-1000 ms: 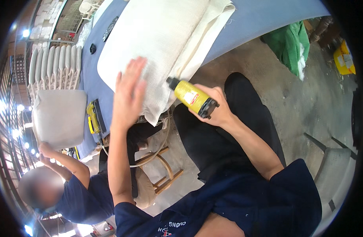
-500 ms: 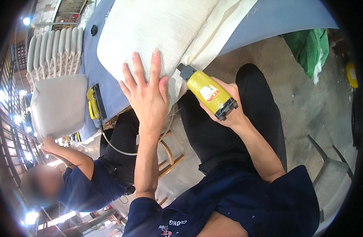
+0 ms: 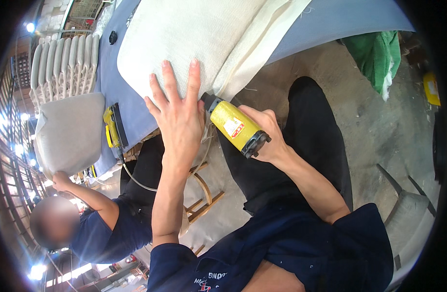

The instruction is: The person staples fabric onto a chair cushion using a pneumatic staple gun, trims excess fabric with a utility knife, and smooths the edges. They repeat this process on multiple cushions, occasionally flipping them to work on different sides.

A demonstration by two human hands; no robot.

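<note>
My left hand (image 3: 177, 109) lies flat with fingers spread on the near edge of a cream upholstered cushion (image 3: 184, 34) that rests on a blue-grey table (image 3: 330, 19). My right hand (image 3: 267, 134) grips a yellow staple gun (image 3: 235, 126) with a black nose and rear cap. Its nose points at the cushion's lower edge, right beside my left hand. Loose cream fabric (image 3: 262, 44) hangs off the cushion's right side.
A second yellow tool (image 3: 111, 129) lies on the table's left edge with a hose trailing down. A co-worker in a dark blue shirt (image 3: 107, 228) at lower left holds a grey cushion (image 3: 68, 131). Stacked cushions (image 3: 63, 63) stand beyond. A wooden stool (image 3: 204, 194) stands below; green cloth (image 3: 379, 53) lies on the floor.
My left hand has slid right along the cushion's edge and spread flat. The staple gun has come up closer to the cushion edge beside that hand.
</note>
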